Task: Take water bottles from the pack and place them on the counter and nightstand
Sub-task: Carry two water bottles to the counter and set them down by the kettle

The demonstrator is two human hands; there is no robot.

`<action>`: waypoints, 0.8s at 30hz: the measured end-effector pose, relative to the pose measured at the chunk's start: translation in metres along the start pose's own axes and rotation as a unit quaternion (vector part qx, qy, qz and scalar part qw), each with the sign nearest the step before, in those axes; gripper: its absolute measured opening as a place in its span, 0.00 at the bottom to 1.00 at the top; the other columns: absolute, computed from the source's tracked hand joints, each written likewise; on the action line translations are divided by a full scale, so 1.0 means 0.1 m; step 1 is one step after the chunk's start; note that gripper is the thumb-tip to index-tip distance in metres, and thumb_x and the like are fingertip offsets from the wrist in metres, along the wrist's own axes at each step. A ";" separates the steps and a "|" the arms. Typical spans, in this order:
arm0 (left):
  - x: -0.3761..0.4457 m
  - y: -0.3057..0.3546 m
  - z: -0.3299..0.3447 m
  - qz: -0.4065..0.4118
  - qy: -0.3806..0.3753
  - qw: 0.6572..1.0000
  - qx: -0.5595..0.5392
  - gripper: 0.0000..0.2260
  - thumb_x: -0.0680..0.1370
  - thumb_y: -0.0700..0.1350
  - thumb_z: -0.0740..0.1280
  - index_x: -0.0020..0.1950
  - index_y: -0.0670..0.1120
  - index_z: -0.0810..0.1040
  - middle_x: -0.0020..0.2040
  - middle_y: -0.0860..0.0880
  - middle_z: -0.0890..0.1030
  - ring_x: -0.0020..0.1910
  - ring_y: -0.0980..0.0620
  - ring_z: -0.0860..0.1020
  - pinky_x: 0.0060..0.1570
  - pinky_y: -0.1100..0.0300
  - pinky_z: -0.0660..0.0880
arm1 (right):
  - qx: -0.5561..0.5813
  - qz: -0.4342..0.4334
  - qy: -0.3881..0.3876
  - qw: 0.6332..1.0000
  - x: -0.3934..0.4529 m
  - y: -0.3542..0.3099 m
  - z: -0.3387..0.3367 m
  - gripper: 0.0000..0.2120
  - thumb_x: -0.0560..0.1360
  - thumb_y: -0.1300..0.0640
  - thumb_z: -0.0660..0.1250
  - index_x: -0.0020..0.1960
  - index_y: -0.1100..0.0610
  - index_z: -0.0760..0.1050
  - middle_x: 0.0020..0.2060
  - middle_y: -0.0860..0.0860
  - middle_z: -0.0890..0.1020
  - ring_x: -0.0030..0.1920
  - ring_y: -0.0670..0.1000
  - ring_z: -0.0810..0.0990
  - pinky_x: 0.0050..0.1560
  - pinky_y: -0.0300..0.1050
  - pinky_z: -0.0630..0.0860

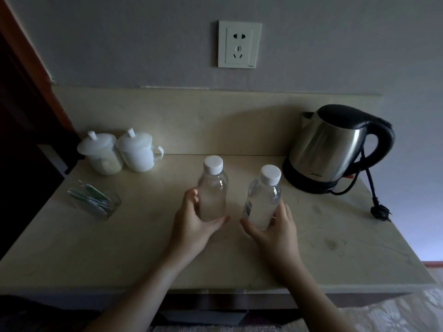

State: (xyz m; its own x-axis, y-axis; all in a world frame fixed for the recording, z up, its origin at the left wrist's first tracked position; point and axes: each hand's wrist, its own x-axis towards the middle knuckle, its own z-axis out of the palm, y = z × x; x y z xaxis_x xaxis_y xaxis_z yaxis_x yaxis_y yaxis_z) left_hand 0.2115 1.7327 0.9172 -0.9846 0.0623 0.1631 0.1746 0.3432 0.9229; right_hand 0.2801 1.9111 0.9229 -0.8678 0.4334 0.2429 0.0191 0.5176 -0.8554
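Note:
Two clear water bottles with white caps are upright over the middle of the beige counter (143, 248). My left hand (191, 224) is wrapped around the lower half of the left bottle (213, 190). The right bottle (263, 200) is gripped low down by my right hand (278, 231). The bottles are a short gap apart. Whether their bases touch the counter is hidden by my fingers. The pack is not in view.
Two white lidded mugs (119, 152) stand at the back left. A glass holder of sachets (96, 200) sits left of the bottles. A steel kettle (335, 149) is at the back right, its cord and plug (380, 210) trailing toward the right edge. A wall socket (239, 44) is above.

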 end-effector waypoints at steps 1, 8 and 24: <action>0.04 -0.03 -0.02 -0.004 -0.015 1.000 -0.018 0.27 0.62 0.48 0.82 0.56 0.52 0.74 0.48 0.54 0.84 0.48 0.56 0.83 0.48 0.55 0.80 | -0.005 -0.004 0.003 1.000 0.03 0.02 0.00 0.35 0.64 0.44 0.78 0.68 0.48 0.70 0.54 0.41 0.77 0.53 0.43 0.79 0.51 0.49 0.80; 0.31 -0.05 0.10 0.033 0.011 0.998 0.050 0.19 0.63 0.48 0.78 0.50 0.50 0.74 0.45 0.53 0.77 0.48 0.53 0.78 0.46 0.56 0.76 | 0.004 0.033 0.007 0.999 0.34 0.05 0.05 0.32 0.67 0.53 0.78 0.67 0.51 0.69 0.55 0.45 0.82 0.52 0.47 0.82 0.44 0.37 0.75; 1.39 -0.10 0.33 0.009 0.001 1.000 -0.018 0.24 0.66 0.41 0.81 0.58 0.53 0.76 0.48 0.55 0.84 0.43 0.66 0.81 0.43 0.71 0.75 | 0.024 0.021 -0.031 0.999 1.39 0.14 0.46 0.21 0.72 0.53 0.74 0.63 0.52 0.72 0.50 0.44 0.81 0.51 0.48 0.81 0.51 0.47 0.78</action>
State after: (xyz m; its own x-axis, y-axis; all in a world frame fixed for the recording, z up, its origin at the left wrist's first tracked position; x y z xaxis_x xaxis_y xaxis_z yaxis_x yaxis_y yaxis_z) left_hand 0.0731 1.7687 0.9189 -0.9815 0.0659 0.1797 0.1913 0.3077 0.9321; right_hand 0.1372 1.9448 0.9238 -0.8958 0.4067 0.1790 0.0332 0.4629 -0.8858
